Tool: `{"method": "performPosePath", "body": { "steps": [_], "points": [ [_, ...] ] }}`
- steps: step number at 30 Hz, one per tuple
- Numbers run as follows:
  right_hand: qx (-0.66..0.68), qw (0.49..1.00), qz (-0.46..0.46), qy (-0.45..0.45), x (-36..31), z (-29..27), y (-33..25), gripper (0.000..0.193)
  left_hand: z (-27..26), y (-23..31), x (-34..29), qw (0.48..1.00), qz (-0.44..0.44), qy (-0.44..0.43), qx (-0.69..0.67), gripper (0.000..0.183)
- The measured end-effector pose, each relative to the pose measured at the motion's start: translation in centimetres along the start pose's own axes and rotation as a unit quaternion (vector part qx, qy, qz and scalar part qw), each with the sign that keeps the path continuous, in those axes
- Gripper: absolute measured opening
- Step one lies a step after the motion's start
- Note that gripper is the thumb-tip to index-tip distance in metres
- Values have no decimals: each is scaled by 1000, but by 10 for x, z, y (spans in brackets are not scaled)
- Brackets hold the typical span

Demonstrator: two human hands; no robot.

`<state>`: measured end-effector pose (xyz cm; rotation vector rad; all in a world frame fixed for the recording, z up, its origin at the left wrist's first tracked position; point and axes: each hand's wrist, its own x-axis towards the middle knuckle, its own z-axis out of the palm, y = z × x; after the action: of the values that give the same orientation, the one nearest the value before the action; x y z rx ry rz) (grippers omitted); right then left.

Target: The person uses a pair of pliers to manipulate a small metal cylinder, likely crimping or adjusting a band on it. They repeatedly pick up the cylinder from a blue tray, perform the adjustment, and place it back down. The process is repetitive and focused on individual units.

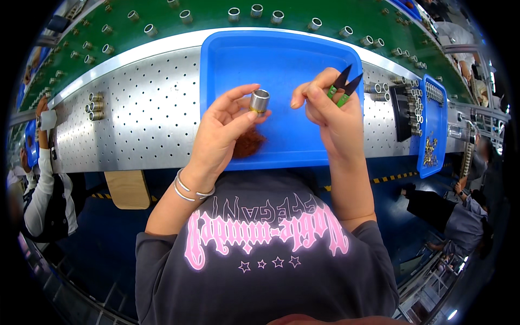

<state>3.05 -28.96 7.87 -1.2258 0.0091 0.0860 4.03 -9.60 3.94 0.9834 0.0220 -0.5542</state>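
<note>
My left hand [219, 127] holds a short silver metal sleeve [260, 101] with a brass-coloured lower rim, its hollow end facing up. The thumb and fingers close round its sides above the blue tray [208, 65]. To the right, and apart from the sleeve, my right hand [330, 111] is curled around a pair of small snips [345, 89]. Their two black blades, with green at the base, stick out apart beyond the knuckles. Thumb and index finger come close together; whether anything tiny is between them I cannot tell. Under my left hand lies a reddish-brown tangled clump [250, 143] in the tray.
Beyond the tray runs a green conveyor belt [303, 11] carrying many upright metal sleeves. Several sleeves [95, 105] lie on the perforated metal bench [146, 97] at left. At right are more sleeves, a black holder [402, 114] and a blue tray [437, 146] with brass parts. Other people work on both sides.
</note>
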Motion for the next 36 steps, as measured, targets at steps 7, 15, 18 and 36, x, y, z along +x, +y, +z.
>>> {"method": "performPosePath", "body": {
  "steps": [7, 15, 18, 36],
  "points": [
    [-62, 994, -73, -49, 0, 11, 2, 9, 0, -7, 0, 998, 45, 11, 43, 37],
    [-14, 999, -30, -15, 5, 18, -3, 7, 2, -8, -2, 995, 46, 2, 90, 36],
    [-24, 999, -26, -2, 6, 17, -4, 6, 1, -8, -2, 995, 36, 0, 91, 37],
    [-475, 863, -173, 12, -7, 8, 36, 17, -2, -5, -4, 999, 19, 47, -4, 46]
  ]
}}
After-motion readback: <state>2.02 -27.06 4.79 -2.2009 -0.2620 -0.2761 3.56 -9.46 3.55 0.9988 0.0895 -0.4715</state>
